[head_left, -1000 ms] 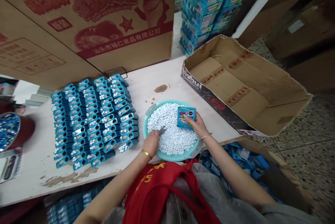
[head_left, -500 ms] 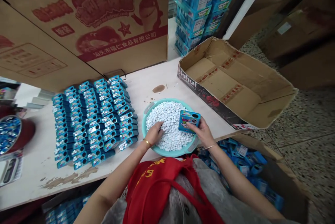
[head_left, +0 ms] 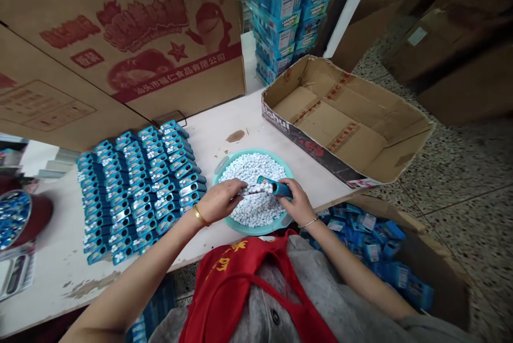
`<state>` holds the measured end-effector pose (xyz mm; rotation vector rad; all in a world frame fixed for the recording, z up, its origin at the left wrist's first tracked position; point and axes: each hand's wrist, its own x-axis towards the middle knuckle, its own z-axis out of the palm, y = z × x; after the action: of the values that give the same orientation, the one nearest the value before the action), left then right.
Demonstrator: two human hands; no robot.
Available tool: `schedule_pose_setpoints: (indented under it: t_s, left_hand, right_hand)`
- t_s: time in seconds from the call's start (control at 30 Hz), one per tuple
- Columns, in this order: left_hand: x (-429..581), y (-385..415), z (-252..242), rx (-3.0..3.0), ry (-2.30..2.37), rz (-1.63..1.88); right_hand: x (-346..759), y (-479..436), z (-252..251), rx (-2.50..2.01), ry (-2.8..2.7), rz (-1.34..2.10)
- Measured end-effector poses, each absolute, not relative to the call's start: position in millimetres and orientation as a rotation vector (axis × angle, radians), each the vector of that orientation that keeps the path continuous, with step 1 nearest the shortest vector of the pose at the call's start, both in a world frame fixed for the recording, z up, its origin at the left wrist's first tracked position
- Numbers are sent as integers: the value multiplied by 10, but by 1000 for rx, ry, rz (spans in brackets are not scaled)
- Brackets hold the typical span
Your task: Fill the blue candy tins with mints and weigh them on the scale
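Observation:
My right hand (head_left: 295, 203) grips a small blue candy box (head_left: 282, 189), tipped sideways so that its opening faces left. My left hand (head_left: 223, 200) is closed on a thin shallow scoop (head_left: 257, 192), heaped with white candies and held at the box's opening; fingers hide its handle end. Beneath both hands stands a turquoise basin (head_left: 219, 173) full of round white candies (head_left: 256, 216). Left of it, blue boxes (head_left: 136, 188) stand in several close rows, round holes upward, with white candies on many tops.
A shallow cardboard tray (head_left: 348, 118) lies at the right of the table (head_left: 224, 113). Wrapped blue stacks (head_left: 280, 17) and a tall carton (head_left: 160, 44) stand behind. Below right, a large carton holds loose blue boxes (head_left: 372, 241). A red bucket (head_left: 38, 215) stands far left.
My left hand has risen out of the candies with a loaded scoop. The right hand has tilted its box over, bringing the opening to the scoop. The view has shifted slightly.

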<state>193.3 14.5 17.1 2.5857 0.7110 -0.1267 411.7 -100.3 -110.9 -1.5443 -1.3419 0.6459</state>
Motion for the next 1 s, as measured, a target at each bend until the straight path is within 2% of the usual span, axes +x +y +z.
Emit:
schedule_pose_setpoints:
  t_s: [0.27, 0.63, 0.77, 0.9, 1.0]
  left_hand:
    - [2328, 99, 573, 2775, 767, -525]
    - [2335, 7, 656, 2853, 751, -503]
    - [1881, 117, 275, 2715, 1000, -403]
    - [1506, 135, -392, 2479, 1199, -481]
    - [1592, 74, -866, 2409, 1193, -428]
  right_hand:
    - [3966, -990, -1158, -1495, -1338, 651]
    - [3959, -990, -1221, -1455, -1266, 665]
    - [4012, -1017, -1268, -1498, -1157, 680]
    - [4059, -1060, -1287, -1551, -1036, 681]
    - [4063, -1072, -1308, -1581, -955, 680]
